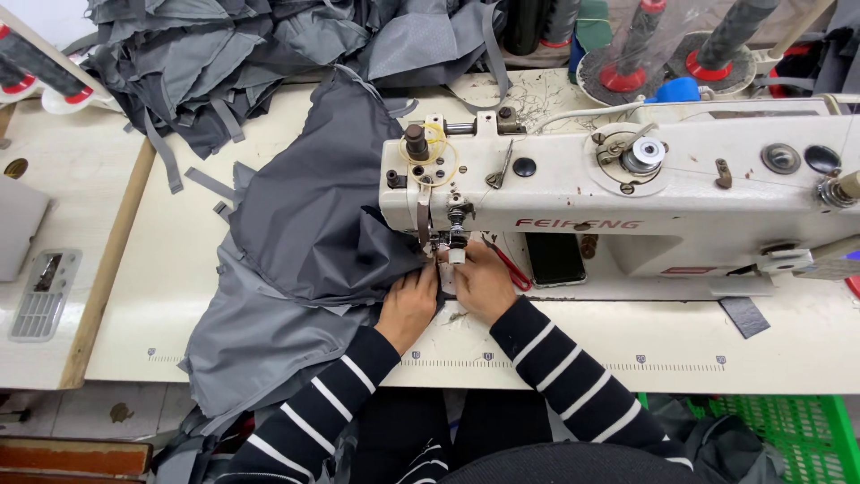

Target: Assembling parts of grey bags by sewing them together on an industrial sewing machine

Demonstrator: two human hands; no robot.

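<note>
My left hand (409,303) presses flat on dark grey fabric (313,206) just left of the needle of a white sewing machine (618,197). My right hand (484,282) rests on the fabric's edge under the machine head, fingers beside the presser foot (455,244). The fabric spreads left over the table and hangs off the front edge. Both arms wear black sleeves with white stripes.
A heap of grey fabric pieces (233,54) lies at the table's back left. Thread cones (627,54) stand behind the machine. A black phone (554,258) and red scissors (511,264) lie under the machine arm. A green crate (788,430) sits at the lower right.
</note>
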